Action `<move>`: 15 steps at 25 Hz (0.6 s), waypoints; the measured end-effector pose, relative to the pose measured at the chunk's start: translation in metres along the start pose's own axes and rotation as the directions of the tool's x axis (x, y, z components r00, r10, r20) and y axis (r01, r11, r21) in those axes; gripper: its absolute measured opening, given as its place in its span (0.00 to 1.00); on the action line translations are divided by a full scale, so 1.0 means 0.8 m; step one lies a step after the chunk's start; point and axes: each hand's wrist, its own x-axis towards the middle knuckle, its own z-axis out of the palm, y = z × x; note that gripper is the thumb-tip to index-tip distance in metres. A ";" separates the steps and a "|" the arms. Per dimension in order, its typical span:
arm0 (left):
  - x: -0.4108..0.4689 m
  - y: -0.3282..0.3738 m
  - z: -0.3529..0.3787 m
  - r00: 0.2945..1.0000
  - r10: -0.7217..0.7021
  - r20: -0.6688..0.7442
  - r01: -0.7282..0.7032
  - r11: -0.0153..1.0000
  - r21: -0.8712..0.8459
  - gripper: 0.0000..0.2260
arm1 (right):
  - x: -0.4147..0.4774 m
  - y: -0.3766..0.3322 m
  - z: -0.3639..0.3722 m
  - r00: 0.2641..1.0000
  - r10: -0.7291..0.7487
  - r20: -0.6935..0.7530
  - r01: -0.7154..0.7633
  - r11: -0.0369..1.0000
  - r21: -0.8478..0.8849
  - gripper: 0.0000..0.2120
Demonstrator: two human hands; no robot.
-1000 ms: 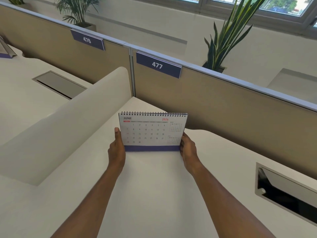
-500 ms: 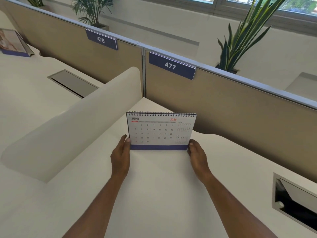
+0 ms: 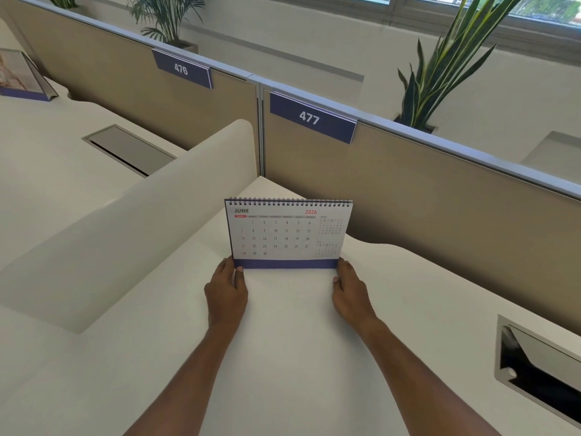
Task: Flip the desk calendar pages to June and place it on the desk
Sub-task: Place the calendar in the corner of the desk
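The white spiral-bound desk calendar (image 3: 287, 232) stands upright on the white desk (image 3: 292, 341), showing the JUNE 2026 page above a blue base strip. My left hand (image 3: 227, 292) lies low on the desk at the calendar's bottom left corner, thumb on the front of the blue strip and fingers at its side edge. At the bottom right corner sits my right hand (image 3: 349, 291), fingertips against the base. Both hands lightly hold the base corners.
A tan partition (image 3: 440, 196) with labels 476 and 477 runs behind the desk. A curved white divider (image 3: 132, 221) rises on the left. An open cable hatch (image 3: 540, 369) sits at the right, another hatch (image 3: 129, 149) and a second calendar (image 3: 22, 77) lie on the neighbouring desk.
The calendar has come down to rest on the desk. Both hands slid from its side edges down to the base corners.
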 end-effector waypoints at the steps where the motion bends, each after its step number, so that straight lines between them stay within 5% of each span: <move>1: 0.002 0.000 0.001 1.000 0.004 0.014 -0.005 1.000 0.021 0.15 | 0.004 -0.001 -0.001 1.000 0.002 0.017 -0.002 1.000 -0.019 0.25; 10: 0.004 -0.001 0.000 0.994 -0.038 0.104 0.028 0.995 0.093 0.21 | 0.005 -0.006 -0.005 0.999 0.016 0.045 -0.014 0.999 -0.038 0.27; 15: -0.003 -0.002 -0.001 0.990 -0.063 0.124 0.047 0.991 0.124 0.25 | -0.012 -0.006 -0.004 0.997 0.050 -0.051 -0.044 0.993 0.107 0.26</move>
